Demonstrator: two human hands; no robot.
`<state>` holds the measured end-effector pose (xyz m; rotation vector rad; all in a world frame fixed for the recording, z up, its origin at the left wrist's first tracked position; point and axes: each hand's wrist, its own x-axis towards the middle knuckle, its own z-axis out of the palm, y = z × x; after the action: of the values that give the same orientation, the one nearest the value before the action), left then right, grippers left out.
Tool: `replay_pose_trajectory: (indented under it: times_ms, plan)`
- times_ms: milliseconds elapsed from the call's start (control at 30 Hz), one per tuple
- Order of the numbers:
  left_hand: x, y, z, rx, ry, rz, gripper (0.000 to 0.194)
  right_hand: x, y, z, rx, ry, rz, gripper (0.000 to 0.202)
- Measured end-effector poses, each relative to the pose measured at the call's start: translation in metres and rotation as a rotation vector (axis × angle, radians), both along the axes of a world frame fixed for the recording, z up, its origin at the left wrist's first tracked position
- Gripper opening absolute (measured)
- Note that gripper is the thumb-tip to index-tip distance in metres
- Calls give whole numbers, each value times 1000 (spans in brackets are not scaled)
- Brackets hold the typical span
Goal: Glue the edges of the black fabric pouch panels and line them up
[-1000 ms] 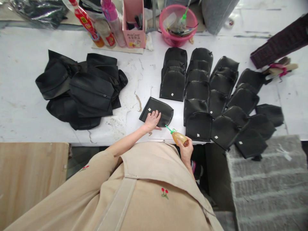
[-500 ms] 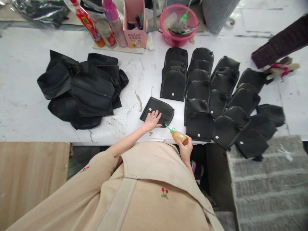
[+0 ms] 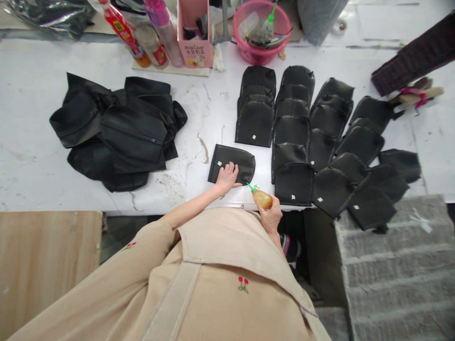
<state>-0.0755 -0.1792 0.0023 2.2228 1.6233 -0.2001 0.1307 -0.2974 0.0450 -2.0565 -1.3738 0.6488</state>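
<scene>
A white-covered desk point(image 3: 28, 142) supports the work. The left hand point(image 3: 226, 179) presses a black piece point(image 3: 238, 154) with extended fingers; the right hand point(image 3: 271, 213) grasps a squeeze bottle point(image 3: 262, 200). The piece has just rotated squarer to the desk front, placing the green nozzle point(image 3: 250, 186) nearer its curved end. The piece lies beneath the left hand, left of the right hand. Overlapping finished-looking pieces point(image 3: 292, 129) lie rightward; a loose black pile point(image 3: 133, 130) lies leftward.
</scene>
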Motion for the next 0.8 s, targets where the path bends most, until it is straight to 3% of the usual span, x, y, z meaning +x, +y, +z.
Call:
replay_pose_trajectory:
  times_ms: [133, 500, 800]
  plan:
    - [0, 0, 0, 1, 5, 6, 86, 3, -3, 1, 27, -66, 76, 55]
    - [2, 2, 6, -21, 42, -17, 89, 1, -1, -3, 96, -140, 101, 57]
    - [-18, 8, 10, -54, -47, -99, 89, 0, -4, -2, 61, -112, 48, 58]
